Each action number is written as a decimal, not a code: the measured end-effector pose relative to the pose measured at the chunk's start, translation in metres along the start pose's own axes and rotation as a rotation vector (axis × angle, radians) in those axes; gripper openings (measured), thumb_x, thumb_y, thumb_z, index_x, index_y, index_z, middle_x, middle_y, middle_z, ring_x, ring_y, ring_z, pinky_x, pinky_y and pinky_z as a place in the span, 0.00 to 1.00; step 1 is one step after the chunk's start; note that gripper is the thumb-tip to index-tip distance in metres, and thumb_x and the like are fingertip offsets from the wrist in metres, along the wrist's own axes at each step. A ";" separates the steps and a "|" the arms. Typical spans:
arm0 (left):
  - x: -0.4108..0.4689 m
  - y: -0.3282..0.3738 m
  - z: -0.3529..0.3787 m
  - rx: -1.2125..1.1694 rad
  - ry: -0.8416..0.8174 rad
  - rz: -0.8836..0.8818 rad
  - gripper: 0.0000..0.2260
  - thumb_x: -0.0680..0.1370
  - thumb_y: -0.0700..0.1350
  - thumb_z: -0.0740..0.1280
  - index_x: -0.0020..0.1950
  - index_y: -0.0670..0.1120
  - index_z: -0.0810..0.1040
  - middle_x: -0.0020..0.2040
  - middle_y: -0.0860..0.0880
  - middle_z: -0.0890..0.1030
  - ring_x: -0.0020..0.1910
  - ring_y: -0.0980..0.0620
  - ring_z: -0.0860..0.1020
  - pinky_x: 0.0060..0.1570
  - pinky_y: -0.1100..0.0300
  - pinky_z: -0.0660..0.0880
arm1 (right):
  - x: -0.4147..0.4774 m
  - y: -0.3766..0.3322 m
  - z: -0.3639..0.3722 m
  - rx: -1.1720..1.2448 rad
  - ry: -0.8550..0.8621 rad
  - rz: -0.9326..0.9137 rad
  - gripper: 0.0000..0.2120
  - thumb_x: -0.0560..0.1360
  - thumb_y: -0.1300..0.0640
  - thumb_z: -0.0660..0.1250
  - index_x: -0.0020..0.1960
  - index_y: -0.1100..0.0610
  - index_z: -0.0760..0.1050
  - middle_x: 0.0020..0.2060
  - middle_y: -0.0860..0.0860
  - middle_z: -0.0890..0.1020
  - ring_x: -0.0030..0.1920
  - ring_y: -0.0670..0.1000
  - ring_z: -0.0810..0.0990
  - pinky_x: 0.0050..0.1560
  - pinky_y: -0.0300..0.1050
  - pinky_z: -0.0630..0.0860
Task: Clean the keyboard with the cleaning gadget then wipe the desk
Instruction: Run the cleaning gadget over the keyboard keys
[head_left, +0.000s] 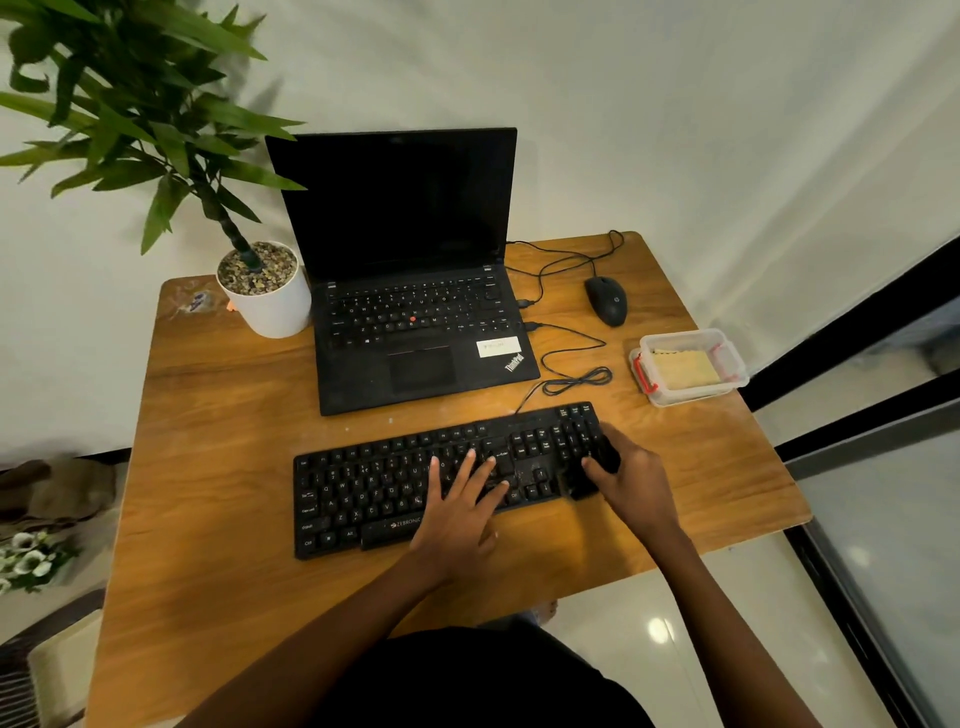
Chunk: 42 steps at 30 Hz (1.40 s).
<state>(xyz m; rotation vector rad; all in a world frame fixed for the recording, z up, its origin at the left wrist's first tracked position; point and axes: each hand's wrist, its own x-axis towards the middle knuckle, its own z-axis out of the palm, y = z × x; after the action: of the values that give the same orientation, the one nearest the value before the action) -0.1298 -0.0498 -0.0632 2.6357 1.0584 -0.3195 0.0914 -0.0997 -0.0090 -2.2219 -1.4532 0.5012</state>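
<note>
A black keyboard (395, 483) lies across the front middle of the wooden desk (218, 467). My left hand (462, 512) rests flat on its right-centre keys, fingers spread, holding nothing. My right hand (631, 483) is at the keyboard's right end, closed on a small black cleaning gadget (597, 470) that presses on the number pad. Most of the gadget is hidden under my fingers.
An open black laptop (415, 291) stands behind the keyboard. A white potted plant (270, 296) is at the back left, a black mouse (607, 300) at the back right. A clear plastic box (688, 366) with a yellow cloth sits at the right edge. Cables (574, 376) loop between laptop and keyboard.
</note>
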 end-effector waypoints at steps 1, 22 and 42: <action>-0.001 -0.003 0.001 -0.021 0.018 -0.047 0.28 0.79 0.56 0.54 0.77 0.52 0.50 0.78 0.47 0.42 0.73 0.47 0.32 0.63 0.39 0.24 | 0.006 -0.003 0.000 0.015 0.029 -0.009 0.25 0.74 0.56 0.68 0.69 0.58 0.68 0.50 0.56 0.83 0.50 0.55 0.82 0.48 0.51 0.80; -0.036 -0.074 0.013 -0.257 0.107 -0.494 0.32 0.78 0.59 0.58 0.78 0.51 0.49 0.78 0.48 0.42 0.75 0.41 0.36 0.70 0.36 0.38 | 0.037 -0.030 0.002 -0.206 -0.269 -0.203 0.16 0.70 0.60 0.72 0.57 0.59 0.75 0.51 0.56 0.82 0.52 0.57 0.80 0.49 0.50 0.77; -0.040 -0.066 0.008 -0.224 0.095 -0.412 0.31 0.79 0.58 0.57 0.77 0.52 0.49 0.78 0.48 0.42 0.75 0.42 0.36 0.68 0.36 0.35 | 0.020 -0.050 0.023 -0.103 -0.076 0.035 0.18 0.72 0.53 0.70 0.56 0.62 0.73 0.40 0.59 0.81 0.42 0.60 0.81 0.37 0.47 0.75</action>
<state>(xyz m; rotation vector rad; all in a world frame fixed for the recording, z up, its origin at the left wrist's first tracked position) -0.2047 -0.0324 -0.0704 2.2427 1.5702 -0.1470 0.0494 -0.0603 -0.0023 -2.3353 -1.5117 0.5391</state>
